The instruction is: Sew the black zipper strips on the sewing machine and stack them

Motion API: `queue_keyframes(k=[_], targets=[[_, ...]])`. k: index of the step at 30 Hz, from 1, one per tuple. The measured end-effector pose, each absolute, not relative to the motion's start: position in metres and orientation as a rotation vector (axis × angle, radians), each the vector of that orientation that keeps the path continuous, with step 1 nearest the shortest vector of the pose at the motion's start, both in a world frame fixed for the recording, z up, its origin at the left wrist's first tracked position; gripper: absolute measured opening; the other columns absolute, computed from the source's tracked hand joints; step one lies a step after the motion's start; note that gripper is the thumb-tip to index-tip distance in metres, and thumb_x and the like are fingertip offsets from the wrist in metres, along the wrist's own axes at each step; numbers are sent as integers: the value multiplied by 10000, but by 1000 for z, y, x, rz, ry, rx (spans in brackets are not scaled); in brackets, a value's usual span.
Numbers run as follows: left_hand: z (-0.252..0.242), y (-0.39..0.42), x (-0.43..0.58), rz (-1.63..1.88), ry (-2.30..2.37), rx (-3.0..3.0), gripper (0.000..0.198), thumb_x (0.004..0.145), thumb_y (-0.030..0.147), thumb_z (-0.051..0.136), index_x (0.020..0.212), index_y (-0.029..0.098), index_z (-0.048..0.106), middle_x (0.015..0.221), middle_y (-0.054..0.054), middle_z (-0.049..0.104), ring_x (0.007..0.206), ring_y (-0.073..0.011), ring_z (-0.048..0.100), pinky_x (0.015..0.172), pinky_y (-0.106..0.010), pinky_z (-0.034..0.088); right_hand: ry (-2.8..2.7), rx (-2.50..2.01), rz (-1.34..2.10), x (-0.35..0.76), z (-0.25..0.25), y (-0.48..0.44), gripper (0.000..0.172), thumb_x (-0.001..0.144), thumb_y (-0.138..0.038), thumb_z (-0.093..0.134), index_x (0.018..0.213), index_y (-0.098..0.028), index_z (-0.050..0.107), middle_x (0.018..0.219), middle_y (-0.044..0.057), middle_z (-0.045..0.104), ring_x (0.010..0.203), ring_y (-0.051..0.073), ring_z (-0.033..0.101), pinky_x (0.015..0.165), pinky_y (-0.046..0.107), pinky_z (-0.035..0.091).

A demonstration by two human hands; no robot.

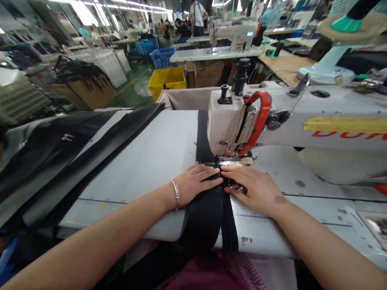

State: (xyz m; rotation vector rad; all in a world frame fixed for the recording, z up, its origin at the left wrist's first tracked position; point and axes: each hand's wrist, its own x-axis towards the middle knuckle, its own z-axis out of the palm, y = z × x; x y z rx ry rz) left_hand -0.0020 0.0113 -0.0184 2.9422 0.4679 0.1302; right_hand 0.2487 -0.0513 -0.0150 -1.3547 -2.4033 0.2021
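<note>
My left hand [198, 184] lies flat on a wide black strip [204, 219], its fingers stretched toward the needle area. The strip hangs in a curve over the table's front edge. My right hand [256, 188] presses its fingertips on a narrower black strip [229, 225] just right of the first. Tucked under its palm, by the thumb, are small metal thread snips [240, 189], partly hidden. Both hands' fingertips nearly meet in front of the presser foot [222, 160] of a sewing machine [225, 121]. Black material [205, 137] continues behind the foot.
A stack of black pieces [99, 141] covers the table's left side. The machine arm [332, 117] spans the right. Beyond the table stand a yellow crate [167, 78], a blue crate [163, 58] and another sewing machine [234, 35]. A person [198, 18] stands far back.
</note>
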Motion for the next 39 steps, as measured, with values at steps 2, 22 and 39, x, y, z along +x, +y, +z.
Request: queue_keyframes(k=[2, 22, 39], targets=[[-20, 12, -2, 147, 463, 2929, 642, 835, 188, 510, 1436, 255, 295, 1493, -67, 298, 1354, -244, 264, 1133, -421, 216, -2411, -1356, 209, 249, -15, -51, 423, 844, -294, 589, 1264, -273, 537, 1350, 1, 515, 1205, 218, 496, 999, 410, 436], [-25, 27, 1, 194, 431, 2895, 622, 847, 209, 530, 1425, 289, 314, 1506, -35, 282, 1354, -230, 281, 1135, -408, 227, -2407, -1459, 161, 247, -18, -49, 423, 847, -272, 562, 1269, -276, 533, 1347, 5, 519, 1185, 239, 509, 946, 422, 473], [-24, 36, 5, 283, 458, 2803, 581, 829, 248, 568, 1389, 258, 412, 1422, -78, 376, 1328, -238, 329, 1134, -413, 245, -2399, -1489, 81, 244, -17, -46, 449, 846, -258, 541, 1294, -253, 507, 1351, 33, 513, 1164, 259, 515, 919, 443, 483]])
